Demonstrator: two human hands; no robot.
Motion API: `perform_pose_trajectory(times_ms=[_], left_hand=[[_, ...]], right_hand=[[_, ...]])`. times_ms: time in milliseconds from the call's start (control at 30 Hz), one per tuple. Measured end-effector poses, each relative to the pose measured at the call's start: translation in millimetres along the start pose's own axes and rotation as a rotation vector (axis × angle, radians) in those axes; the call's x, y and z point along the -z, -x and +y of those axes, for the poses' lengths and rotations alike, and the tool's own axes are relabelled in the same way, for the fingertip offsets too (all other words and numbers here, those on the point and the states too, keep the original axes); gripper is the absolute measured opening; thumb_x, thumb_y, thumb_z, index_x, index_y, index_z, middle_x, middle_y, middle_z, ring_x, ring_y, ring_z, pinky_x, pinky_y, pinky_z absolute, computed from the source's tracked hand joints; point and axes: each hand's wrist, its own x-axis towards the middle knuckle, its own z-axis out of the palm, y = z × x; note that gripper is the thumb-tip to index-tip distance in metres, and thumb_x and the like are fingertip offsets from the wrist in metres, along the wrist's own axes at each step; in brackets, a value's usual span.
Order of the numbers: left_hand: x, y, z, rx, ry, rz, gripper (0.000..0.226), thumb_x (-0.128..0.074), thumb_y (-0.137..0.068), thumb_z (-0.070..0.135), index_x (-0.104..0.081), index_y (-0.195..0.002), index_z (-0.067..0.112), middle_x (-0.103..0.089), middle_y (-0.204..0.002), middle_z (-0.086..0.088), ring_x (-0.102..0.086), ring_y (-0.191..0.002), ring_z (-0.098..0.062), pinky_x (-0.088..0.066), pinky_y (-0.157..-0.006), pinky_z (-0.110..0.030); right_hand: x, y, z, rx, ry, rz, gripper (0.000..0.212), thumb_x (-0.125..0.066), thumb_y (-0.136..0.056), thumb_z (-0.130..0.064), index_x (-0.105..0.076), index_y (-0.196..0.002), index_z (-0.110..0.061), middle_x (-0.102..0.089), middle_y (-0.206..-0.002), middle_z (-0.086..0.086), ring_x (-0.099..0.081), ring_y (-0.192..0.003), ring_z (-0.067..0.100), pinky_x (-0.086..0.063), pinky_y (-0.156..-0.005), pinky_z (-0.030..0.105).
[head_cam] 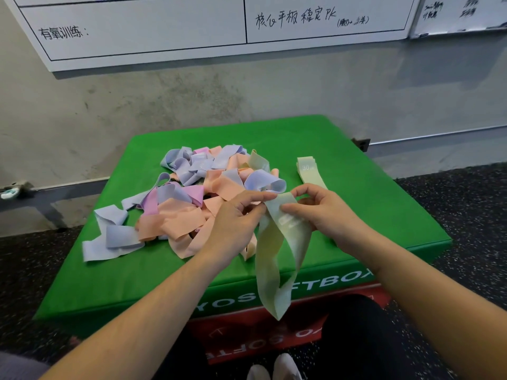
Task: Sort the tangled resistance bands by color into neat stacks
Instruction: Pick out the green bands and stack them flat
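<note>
A tangled heap of resistance bands [189, 198] in lavender, peach and pink lies on the green soft box [370, 204]. Both hands hold one pale green band [277, 256] above the box's near edge; its loop hangs down past the front. My left hand [236, 223] pinches the band's top left, and my right hand [323, 209] pinches the top right. A folded pale green band [308, 171] marked "30" lies flat to the right of the heap, behind my right hand. Another pale green band [259, 160] sticks up from the heap's right side.
The green box sits on a red box [274, 341] against a concrete wall [137, 111]. A whiteboard [164, 28] hangs above. Dark speckled floor [466, 204] surrounds the boxes. My knees and white shoes [274, 368] show at the bottom.
</note>
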Motion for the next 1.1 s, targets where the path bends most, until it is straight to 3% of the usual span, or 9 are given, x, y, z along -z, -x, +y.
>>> perform_pose_trajectory(times_ms=[133,233,367,467,567,667,800,1000,1100], left_hand=[[-4.0,-3.4,-7.1,0.187,0.142,-0.092,0.026,-0.052,-0.105,0.025,-0.068,-0.119,0.039,-0.069,-0.097,-0.009,-0.059,-0.083,-0.024,-0.052,-0.071,-0.038],[-9.1,-0.2,-9.8,0.234,0.162,-0.113,0.028,-0.046,-0.106,0.026,-0.072,-0.115,0.023,-0.062,-0.079,0.005,-0.049,-0.073,-0.011,-0.04,-0.063,-0.022],[-13.4,-1.5,-8.9,0.179,0.163,-0.082,0.029,-0.045,-0.105,0.029,-0.072,-0.114,0.024,-0.069,-0.107,-0.004,-0.058,-0.104,-0.022,-0.044,-0.088,-0.033],[-19.9,-2.2,-5.5,0.195,0.265,-0.092,0.031,-0.042,-0.105,0.032,-0.072,-0.11,0.026,-0.066,-0.114,-0.018,-0.058,-0.106,-0.031,-0.045,-0.088,-0.039],[-29.3,-2.6,-4.2,0.24,0.335,-0.138,0.042,-0.032,-0.107,0.04,-0.066,-0.126,0.024,-0.069,-0.122,-0.015,-0.059,-0.119,-0.037,-0.048,-0.1,-0.05],[-36.0,-1.6,-2.7,0.233,0.31,-0.159,0.042,-0.037,-0.105,0.044,-0.067,-0.123,0.023,-0.07,-0.119,-0.013,-0.059,-0.12,-0.038,-0.043,-0.108,-0.058],[-43.8,-0.9,-3.8,0.203,0.165,-0.167,0.025,-0.061,-0.099,0.028,-0.06,-0.124,0.029,-0.073,-0.112,-0.001,-0.067,-0.109,-0.024,-0.052,-0.099,-0.047],[-53.6,-16.3,1.9,0.211,0.203,-0.132,0.023,-0.057,-0.101,0.016,-0.063,-0.119,0.028,-0.075,-0.108,0.004,-0.069,-0.095,-0.009,-0.053,-0.082,-0.029],[-61.2,-25.2,8.5,0.257,0.317,-0.147,0.021,-0.055,-0.101,0.01,-0.064,-0.112,0.025,-0.075,-0.102,0.006,-0.069,-0.09,-0.007,-0.056,-0.082,-0.027]], right_hand=[[0.9,1.2,-4.4,0.02,-0.038,-0.017,0.007,-0.073,-0.088,-0.015,-0.068,-0.086,-0.02,-0.071,-0.082,-0.001,-0.064,-0.078,0.014,-0.051,-0.071,0.035],[-0.8,1.4,-5.2,0.053,-0.059,-0.006,0.014,-0.073,-0.087,-0.011,-0.069,-0.079,-0.022,-0.07,-0.078,-0.004,-0.061,-0.076,0.011,-0.05,-0.072,0.032],[1.0,0.7,-3.9,0.133,-0.036,0.014,0.017,-0.074,-0.085,-0.005,-0.07,-0.079,-0.02,-0.068,-0.073,-0.006,-0.059,-0.071,0.007,-0.05,-0.065,0.021],[2.7,-1.7,-3.0,0.203,-0.025,0.058,0.018,-0.074,-0.085,-0.002,-0.07,-0.079,-0.019,-0.067,-0.072,-0.005,-0.057,-0.068,0.007,-0.049,-0.061,0.02],[5.5,-4.3,-2.9,0.234,-0.032,0.112,0.017,-0.076,-0.084,-0.004,-0.068,-0.079,-0.019,-0.064,-0.073,-0.002,-0.055,-0.066,0.007,-0.044,-0.055,0.02],[8.8,-8.2,-0.7,0.249,-0.079,0.146,0.019,-0.074,-0.085,-0.003,-0.066,-0.078,-0.019,-0.062,-0.072,-0.004,-0.052,-0.062,0.003,-0.04,-0.053,0.016],[10.8,-13.6,5.6,0.241,-0.077,0.171,0.02,-0.074,-0.086,-0.006,-0.063,-0.079,-0.021,-0.06,-0.075,-0.006,-0.051,-0.06,0.004,-0.04,-0.051,0.02],[18.9,-16.5,16.6,0.153,-0.142,0.181,0.026,-0.076,-0.085,-0.031,-0.053,-0.094,-0.022,-0.06,-0.087,0.005,-0.056,-0.075,0.016,-0.045,-0.059,0.029],[22.7,-11.0,25.2,0.044,-0.092,0.061,0.036,-0.054,-0.097,-0.048,-0.06,-0.107,-0.014,-0.072,-0.096,0.005,-0.068,-0.082,0.023,-0.054,-0.075,0.037]])
